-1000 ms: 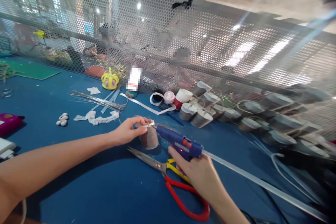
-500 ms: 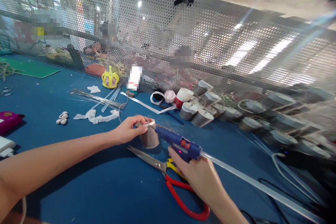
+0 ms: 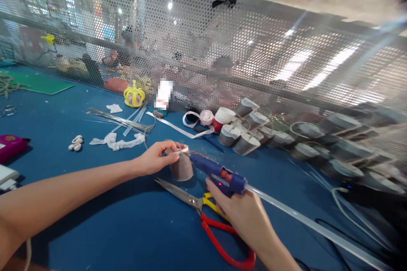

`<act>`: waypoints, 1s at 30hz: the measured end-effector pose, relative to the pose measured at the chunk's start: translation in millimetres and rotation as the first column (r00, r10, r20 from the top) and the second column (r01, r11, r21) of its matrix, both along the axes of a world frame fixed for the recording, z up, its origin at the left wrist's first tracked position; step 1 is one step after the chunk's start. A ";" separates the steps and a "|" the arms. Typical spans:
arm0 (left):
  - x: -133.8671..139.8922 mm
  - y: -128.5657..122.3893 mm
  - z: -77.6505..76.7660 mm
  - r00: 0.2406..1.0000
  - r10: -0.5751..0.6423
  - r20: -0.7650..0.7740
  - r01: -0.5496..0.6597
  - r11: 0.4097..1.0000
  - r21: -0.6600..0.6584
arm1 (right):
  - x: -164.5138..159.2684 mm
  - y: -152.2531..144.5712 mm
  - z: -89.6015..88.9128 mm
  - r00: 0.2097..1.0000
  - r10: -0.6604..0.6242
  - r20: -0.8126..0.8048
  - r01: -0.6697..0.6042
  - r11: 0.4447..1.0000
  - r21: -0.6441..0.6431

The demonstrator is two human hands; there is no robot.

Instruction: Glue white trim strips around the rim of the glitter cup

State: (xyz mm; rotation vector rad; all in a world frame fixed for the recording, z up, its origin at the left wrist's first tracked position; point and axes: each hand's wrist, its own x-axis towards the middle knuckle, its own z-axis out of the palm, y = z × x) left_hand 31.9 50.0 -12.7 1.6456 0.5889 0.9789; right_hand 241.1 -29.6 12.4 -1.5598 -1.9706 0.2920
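My left hand (image 3: pixel 161 156) is closed on the rim of a small grey fabric-covered cup (image 3: pixel 182 168), which stands on the blue table. A thin grey cord (image 3: pixel 146 135) runs from near its fingers back over the table. My right hand (image 3: pixel 243 214) grips a blue hot glue gun (image 3: pixel 219 173) with a red light lit. Its nozzle points at the cup's rim, close to the left fingers; whether it touches cannot be made out. A long clear glue stick (image 3: pixel 292 209) sticks out of its rear. Below lie scissors (image 3: pixel 192 200) with red and yellow handles, partly behind the right hand.
Several grey cups (image 3: pixel 246 143) with white rims are piled along the perforated metal screen (image 3: pixel 190 29). White lace (image 3: pixel 117 140), metal wires (image 3: pixel 117 118), white ribbon (image 3: pixel 171 127), a yellow crown (image 3: pixel 134 95) and a magenta tool (image 3: pixel 12 147) lie on the table. Black cables (image 3: pixel 333 241) run at right.
The glue gun's nozzle has drawn back slightly to the right from the cup's rim. The left hand stays on the cup, which looks slightly tilted compared with before.
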 end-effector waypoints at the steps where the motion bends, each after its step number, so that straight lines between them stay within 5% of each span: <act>1: -0.1 0.2 -0.2 1.000 -0.001 0.005 0.001 1.000 -0.005 | -0.5 0.0 0.7 1.000 -0.007 0.003 0.007 1.000 -0.001; 7: -1.4 1.1 -0.9 1.000 -0.028 0.012 0.028 1.000 0.005 | -2.0 0.4 2.9 0.997 0.010 0.072 -0.014 0.998 0.061; 14: -2.4 4.0 -2.6 0.997 -0.067 0.046 0.066 0.998 0.016 | 7.7 5.2 1.4 0.904 0.022 0.427 -0.065 0.994 0.087; 21: -2.8 4.2 -1.7 0.995 -0.078 0.059 0.078 0.997 0.000 | 8.5 2.2 -1.6 0.869 0.028 0.494 -0.139 0.972 0.189; 30: -2.1 3.7 -0.7 0.993 -0.092 0.077 0.093 0.995 -0.022 | 23.6 5.3 -7.6 0.757 0.122 0.643 -0.220 0.973 0.074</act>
